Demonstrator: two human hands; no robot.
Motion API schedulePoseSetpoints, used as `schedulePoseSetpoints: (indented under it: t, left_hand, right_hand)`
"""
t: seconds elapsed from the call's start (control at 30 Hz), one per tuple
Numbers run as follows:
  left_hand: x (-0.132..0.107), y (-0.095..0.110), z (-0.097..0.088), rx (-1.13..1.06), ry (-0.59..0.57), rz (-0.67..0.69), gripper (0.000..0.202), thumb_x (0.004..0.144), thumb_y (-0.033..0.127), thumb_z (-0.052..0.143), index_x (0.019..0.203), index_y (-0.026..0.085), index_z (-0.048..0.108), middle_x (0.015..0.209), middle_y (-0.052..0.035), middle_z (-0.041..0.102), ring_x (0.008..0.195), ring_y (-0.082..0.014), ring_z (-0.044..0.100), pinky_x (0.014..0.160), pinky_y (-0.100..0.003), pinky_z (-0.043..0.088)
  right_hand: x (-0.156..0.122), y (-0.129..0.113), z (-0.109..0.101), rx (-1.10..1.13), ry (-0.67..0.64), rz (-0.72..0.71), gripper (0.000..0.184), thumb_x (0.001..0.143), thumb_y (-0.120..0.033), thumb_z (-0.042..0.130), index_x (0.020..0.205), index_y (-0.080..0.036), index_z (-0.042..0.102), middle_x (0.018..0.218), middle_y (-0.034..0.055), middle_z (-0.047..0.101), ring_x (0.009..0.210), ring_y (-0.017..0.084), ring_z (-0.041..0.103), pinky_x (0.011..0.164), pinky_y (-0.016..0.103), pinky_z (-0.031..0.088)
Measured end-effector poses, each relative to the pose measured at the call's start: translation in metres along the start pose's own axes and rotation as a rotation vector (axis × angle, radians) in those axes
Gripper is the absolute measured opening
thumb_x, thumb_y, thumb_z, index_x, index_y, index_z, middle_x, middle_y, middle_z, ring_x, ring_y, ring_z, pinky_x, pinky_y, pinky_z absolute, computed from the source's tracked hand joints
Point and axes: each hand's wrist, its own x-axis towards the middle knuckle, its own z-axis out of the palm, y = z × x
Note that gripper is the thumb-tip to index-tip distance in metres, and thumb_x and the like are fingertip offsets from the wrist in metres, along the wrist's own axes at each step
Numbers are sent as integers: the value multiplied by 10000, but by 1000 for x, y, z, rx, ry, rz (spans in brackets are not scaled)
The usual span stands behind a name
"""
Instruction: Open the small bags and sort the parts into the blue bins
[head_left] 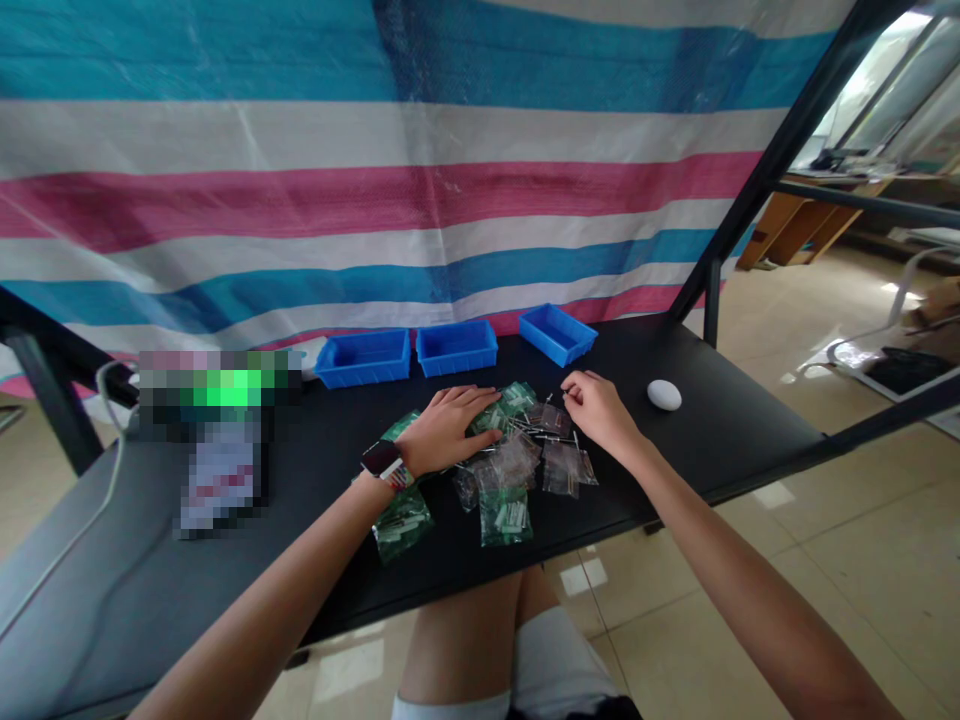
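My left hand [450, 428] lies flat with fingers stretched over a pile of small plastic bags, a dark watch on its wrist. Some are green bags [505, 516] with pale stick-like pieces inside. Others are clear brownish bags [561, 468] holding thin parts. Loose thin metal pieces [537, 428] lie among them. To the right of the pile, my right hand [600, 408] has its thumb and fingers pinched together just above the table. What sits in the pinch is too small to make out.
Three blue bins [457, 364] stand along the back of the black table [315, 560]. A white egg-shaped object [664, 395] lies at right. At left are a pixelated area [225, 430] and a white cable [112, 470]. A striped tarp [420, 190] hangs behind; a black frame post [750, 215] rises at right.
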Motion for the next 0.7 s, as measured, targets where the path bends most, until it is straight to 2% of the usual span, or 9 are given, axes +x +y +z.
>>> schedulePoseSetpoints:
  t: [0.13,0.27,0.4,0.47,0.5,0.57,0.63,0.7]
  left_hand:
    - [-2,4,-3,4,-4,-9,692,1056,584,552,1650,234,497,1708,-93,522,1597,-349,447,1297,-541,352]
    - [-6,9,-6,-5,14,-32,761,1017,652,599,1636,222,503,1700,-114,529,1591,-372,456,1303,-555,350]
    - [-13,10,-12,-22,63,-39,764,1026,674,582,1643,234,486,1720,-122,500,1592,-362,463,1312,-570,343]
    - [-22,9,-17,-13,82,-39,775,1031,685,571,1663,249,462,1742,-115,468,1610,-363,436,1322,-586,326]
    - [-29,8,-19,-3,82,-36,806,1023,706,574,1680,259,440,1755,-113,448,1622,-373,416,1330,-604,308]
    - [-44,7,-22,22,80,-27,902,986,772,593,1718,287,386,1781,-105,402,1640,-397,376,1336,-629,287]
    - [-59,7,-22,35,54,-1,1026,910,854,632,1747,343,331,1813,-92,336,1656,-432,329,1332,-666,274]
    - [-68,9,-18,48,7,42,1073,837,911,657,1738,420,342,1839,-57,268,1670,-478,267,1323,-717,253]
  right_hand:
    - [23,-23,24,100,-47,-54,156,947,-70,635,960,-193,728,893,37,693,785,172,694,800,297,539]
    - [27,-40,38,191,-73,-103,206,945,-52,589,992,-188,735,944,48,686,783,159,697,781,284,553]
    - [8,-38,24,308,-17,-27,176,1005,-183,581,1098,-198,730,1009,79,726,832,193,736,794,329,617]
    - [-12,-34,6,319,29,-43,233,1038,-300,605,1228,-223,716,1150,113,741,1027,249,761,927,402,643]
    - [-24,-32,-4,293,16,-83,309,1043,-340,620,1327,-241,691,1270,128,727,1186,283,736,1055,460,614]
    - [-49,-26,-24,214,-91,-172,542,1025,-413,679,1543,-292,574,1557,140,601,1477,337,579,1265,560,470]
    - [-69,-18,-37,142,-214,-213,829,966,-481,769,1695,-351,397,1761,119,396,1633,373,394,1325,612,389]
    - [-76,-10,-41,84,-318,-233,1087,886,-524,859,1765,-373,238,1832,108,268,1686,393,286,1341,638,352]
